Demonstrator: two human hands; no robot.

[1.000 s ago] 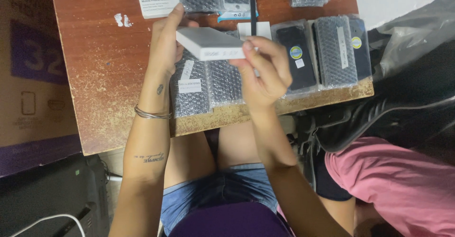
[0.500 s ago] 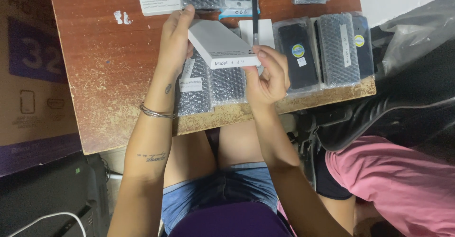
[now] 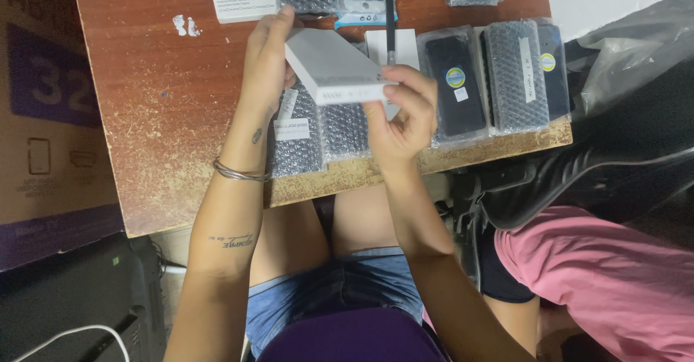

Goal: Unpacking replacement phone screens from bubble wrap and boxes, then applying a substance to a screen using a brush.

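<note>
Above bubble-wrapped packets (image 3: 318,127), both hands' fingers (image 3: 405,91) grip box (image 3: 334,65).

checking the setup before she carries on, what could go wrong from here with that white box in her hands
The white box is held tilted over the table edge by the left hand and right hand; a slip could drop it into her lap. The bubble-wrapped packets reach the front edge, so a forearm might nudge them off.

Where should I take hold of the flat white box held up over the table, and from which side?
Take the white box by its two long thin edges, near the middle. It is flat and tilted, its broad face up. The left hand holds its far left end; the right hand pinches the near right corner. Coming from above, between both hands, looks the clearest grip.
</note>
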